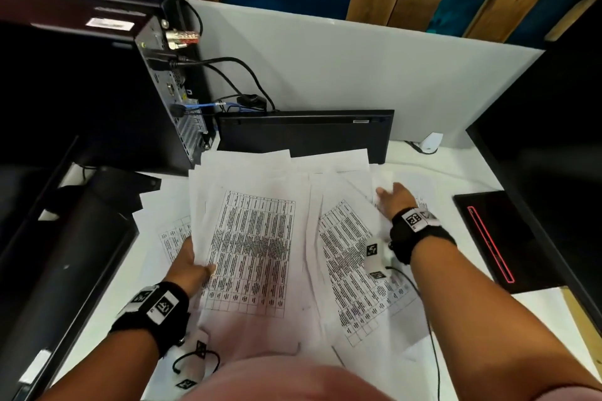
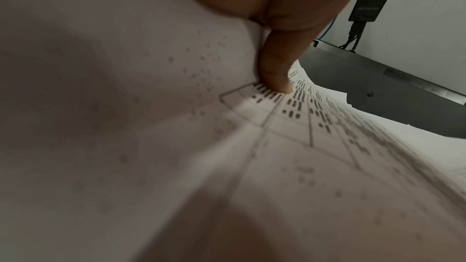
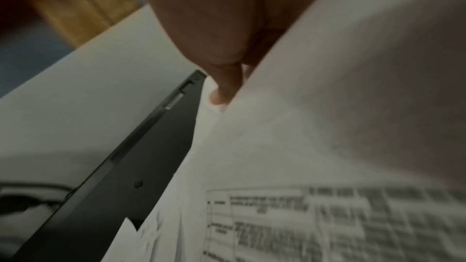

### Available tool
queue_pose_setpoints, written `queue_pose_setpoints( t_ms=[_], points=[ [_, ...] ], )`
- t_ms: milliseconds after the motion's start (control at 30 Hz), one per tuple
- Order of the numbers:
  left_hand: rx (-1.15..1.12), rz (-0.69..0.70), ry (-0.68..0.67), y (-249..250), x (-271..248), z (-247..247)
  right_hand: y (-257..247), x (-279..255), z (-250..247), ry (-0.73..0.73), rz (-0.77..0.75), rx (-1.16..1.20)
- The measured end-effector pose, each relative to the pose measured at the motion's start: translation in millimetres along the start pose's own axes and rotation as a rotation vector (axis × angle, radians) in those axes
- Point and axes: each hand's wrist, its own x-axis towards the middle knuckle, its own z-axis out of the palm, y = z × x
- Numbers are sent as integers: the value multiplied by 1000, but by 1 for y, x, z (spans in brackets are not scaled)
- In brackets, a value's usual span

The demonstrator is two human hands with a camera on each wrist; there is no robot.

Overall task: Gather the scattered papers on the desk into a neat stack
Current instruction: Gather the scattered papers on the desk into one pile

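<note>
**Two hands among loose printed sheets on a white desk**

Many papers [image 1: 342, 172] printed with tables lie overlapping across the white desk [image 1: 456, 179], spreading from the dark keyboard [image 1: 303, 133] at the back down to the near edge. The person's left hand [image 1: 190, 265] grips a bundle of sheets [image 1: 250, 251] at its left edge, thumb on top of the printed table; in the left wrist view the thumb [image 2: 276, 71] presses the top page against the pages below. The right hand [image 1: 392, 198] reaches to the far right side of the spread, fingers tucked under a single sheet [image 3: 353, 87] whose edge lifts over them; in the right wrist view that page curves up beside the thumb [image 3: 224, 91], so the hand appears to pinch it. A black computer tower [image 1: 169, 91] with cables stands at the back left, and a dark laptop [image 1: 498, 238] with a red line sits at the right. Both wrists wear black bands with printed markers.
</note>
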Motion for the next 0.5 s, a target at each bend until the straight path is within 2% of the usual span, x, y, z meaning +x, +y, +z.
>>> queue_pose_setpoints(
  t_ms=[67, 133, 233, 300, 400, 500],
  points=[
    [8, -1, 10, 0, -1, 3, 12, -17, 8, -97, 130, 121],
    [7, 1, 13, 0, -1, 3, 27, -33, 14, -232, 174, 121],
    [-1, 0, 14, -1, -2, 3, 41, -46, 12, -386, 111, 342],
    [-15, -3, 17, -2, -2, 6, 45, -51, 6, -439, 17, 406],
    [-26, -13, 15, 0, -5, 13, 48, -58, 10, -341, -23, 172],
    [-47, -22, 11, 3, -7, 16, 47, -56, 11, -54, -49, -30]
  ],
)
